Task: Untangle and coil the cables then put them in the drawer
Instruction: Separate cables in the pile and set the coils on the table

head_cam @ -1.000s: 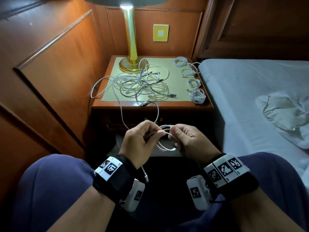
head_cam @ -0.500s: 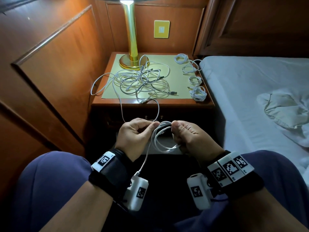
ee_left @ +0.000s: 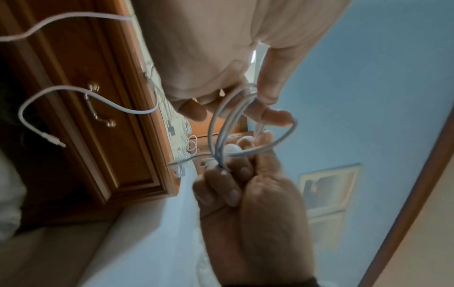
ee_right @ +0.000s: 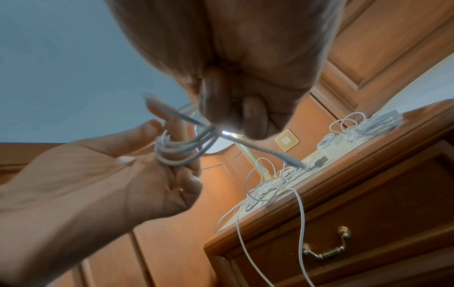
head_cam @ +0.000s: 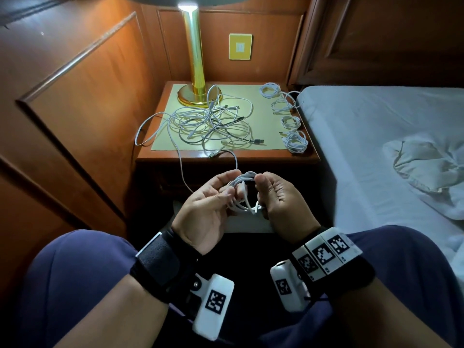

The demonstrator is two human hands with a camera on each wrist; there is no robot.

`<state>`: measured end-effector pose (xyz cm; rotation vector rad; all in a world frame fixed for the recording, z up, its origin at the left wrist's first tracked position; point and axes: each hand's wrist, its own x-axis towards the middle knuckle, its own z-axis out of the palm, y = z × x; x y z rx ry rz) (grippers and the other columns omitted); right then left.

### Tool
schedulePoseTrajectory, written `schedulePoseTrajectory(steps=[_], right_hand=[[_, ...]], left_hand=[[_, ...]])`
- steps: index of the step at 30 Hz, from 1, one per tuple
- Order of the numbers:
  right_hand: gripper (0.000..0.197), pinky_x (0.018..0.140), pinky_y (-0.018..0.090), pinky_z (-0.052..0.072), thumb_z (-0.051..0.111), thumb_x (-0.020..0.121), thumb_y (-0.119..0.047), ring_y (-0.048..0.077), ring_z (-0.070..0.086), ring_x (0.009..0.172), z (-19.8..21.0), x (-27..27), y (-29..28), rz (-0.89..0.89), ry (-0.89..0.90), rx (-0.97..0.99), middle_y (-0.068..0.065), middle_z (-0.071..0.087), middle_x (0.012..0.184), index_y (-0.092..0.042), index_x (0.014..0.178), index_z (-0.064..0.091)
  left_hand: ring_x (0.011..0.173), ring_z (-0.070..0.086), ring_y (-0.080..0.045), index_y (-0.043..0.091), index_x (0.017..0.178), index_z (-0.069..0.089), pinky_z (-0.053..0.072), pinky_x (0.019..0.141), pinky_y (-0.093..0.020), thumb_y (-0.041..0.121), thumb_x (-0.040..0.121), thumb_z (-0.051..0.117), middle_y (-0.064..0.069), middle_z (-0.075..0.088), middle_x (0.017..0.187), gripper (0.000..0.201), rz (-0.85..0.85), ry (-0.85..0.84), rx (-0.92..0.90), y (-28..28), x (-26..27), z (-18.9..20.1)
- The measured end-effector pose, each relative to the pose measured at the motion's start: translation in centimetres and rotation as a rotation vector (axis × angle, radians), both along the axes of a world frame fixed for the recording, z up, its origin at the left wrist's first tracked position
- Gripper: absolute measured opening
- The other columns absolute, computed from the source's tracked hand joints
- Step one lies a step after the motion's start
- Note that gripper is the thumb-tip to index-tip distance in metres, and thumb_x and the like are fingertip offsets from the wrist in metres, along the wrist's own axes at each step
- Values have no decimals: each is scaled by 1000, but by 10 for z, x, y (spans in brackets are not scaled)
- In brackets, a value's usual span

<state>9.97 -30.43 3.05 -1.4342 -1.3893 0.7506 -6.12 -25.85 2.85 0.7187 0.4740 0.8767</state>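
A white cable coil [head_cam: 244,190] hangs between my two hands over my lap. My left hand [head_cam: 226,187] lies palm up, its thumb and fingers curled on the loops; in the right wrist view the coil [ee_right: 176,153] wraps round its fingers. My right hand [head_cam: 261,194] pinches the coil's other side, with a fist round the strands [ee_left: 221,161]. The cable's loose tail [head_cam: 236,160] climbs to the nightstand edge. A tangle of white cables [head_cam: 213,124] lies on the nightstand top. The drawer [ee_right: 356,223] below it is closed, with a brass handle [ee_right: 324,250].
Several coiled cables [head_cam: 291,121] lie in a row along the nightstand's right edge. A gold lamp [head_cam: 195,71] stands at the back beside the tangle. A bed [head_cam: 376,146] runs along the right, wood panelling on the left. My knees frame the gap below.
My left hand has turned palm up under the coil, and the loops have drawn tighter. The cable end that hung below my left hand is gone from there.
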Motion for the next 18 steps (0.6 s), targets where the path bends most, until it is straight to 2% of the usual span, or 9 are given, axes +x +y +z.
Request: schedulePoseTrajectory(steps=[2, 4, 6, 8, 10, 11, 13, 15, 18], right_hand=[[38, 57, 32, 41, 41, 103, -43, 4, 45, 52, 1, 0, 1, -32, -53, 19, -12, 48, 57, -48, 69, 56], [37, 57, 29, 41, 41, 104, -41, 4, 46, 52, -1, 1, 1, -65, -99, 22, -13, 50, 58, -46, 70, 55], [35, 56, 30, 41, 42, 104, -38, 4, 45, 53, -3, 2, 0, -90, -99, 22, -12, 50, 59, -34, 71, 52], [35, 56, 34, 41, 42, 104, -38, 5, 45, 53, -5, 4, -1, -117, -102, 31, -9, 48, 59, -26, 72, 49], [37, 57, 38, 41, 41, 104, -40, 6, 43, 53, -5, 4, -2, -141, -120, 45, -7, 46, 59, -22, 72, 47], [38, 57, 40, 41, 41, 104, -41, 7, 43, 53, -5, 5, -1, -151, -128, 52, -6, 45, 59, -22, 72, 47], [39, 57, 41, 41, 39, 103, -44, 6, 42, 52, -6, 5, 0, -174, -143, 62, -6, 44, 59, -22, 71, 46], [39, 57, 39, 40, 40, 104, -42, 7, 40, 52, -7, 8, 2, -199, -164, 79, -4, 44, 59, -21, 71, 45], [36, 55, 30, 39, 42, 104, -40, 7, 40, 53, -7, 16, 3, -228, -195, 122, -3, 45, 59, -30, 70, 45]], left_hand=[[76, 64, -17, 1, 122, 57, 53, 73, -26, 6, 81, 55, -11, 66, 88, 41, -16, -35, -28, 0, 0, 3], [77, 62, -19, 4, 122, 56, 50, 72, -29, 13, 82, 59, -11, 66, 88, 41, 4, 48, 12, -1, 2, 3], [84, 61, -20, 8, 120, 56, 48, 75, -32, 24, 77, 72, -12, 68, 96, 49, 78, 216, 122, -2, 4, -3], [84, 59, -16, 15, 111, 57, 50, 74, -27, 39, 64, 82, -7, 63, 97, 59, 199, 426, 287, -2, 5, -12], [73, 56, -14, 20, 97, 56, 52, 67, -29, 46, 62, 84, -4, 58, 85, 51, 315, 629, 456, -1, 4, -20], [69, 57, -16, 20, 89, 56, 54, 66, -35, 43, 67, 84, -4, 59, 78, 42, 324, 666, 496, 0, 4, -23], [67, 64, -21, 16, 81, 60, 57, 69, -44, 24, 83, 79, -5, 66, 71, 21, 288, 629, 476, 1, 5, -23], [67, 67, -20, 9, 84, 63, 59, 68, -37, 8, 92, 65, -8, 68, 70, 9, 224, 471, 298, 0, 5, -15], [45, 45, -10, 4, 88, 67, 52, 48, -26, 7, 96, 57, -4, 50, 58, 13, 170, 318, 151, 3, 4, -4]])
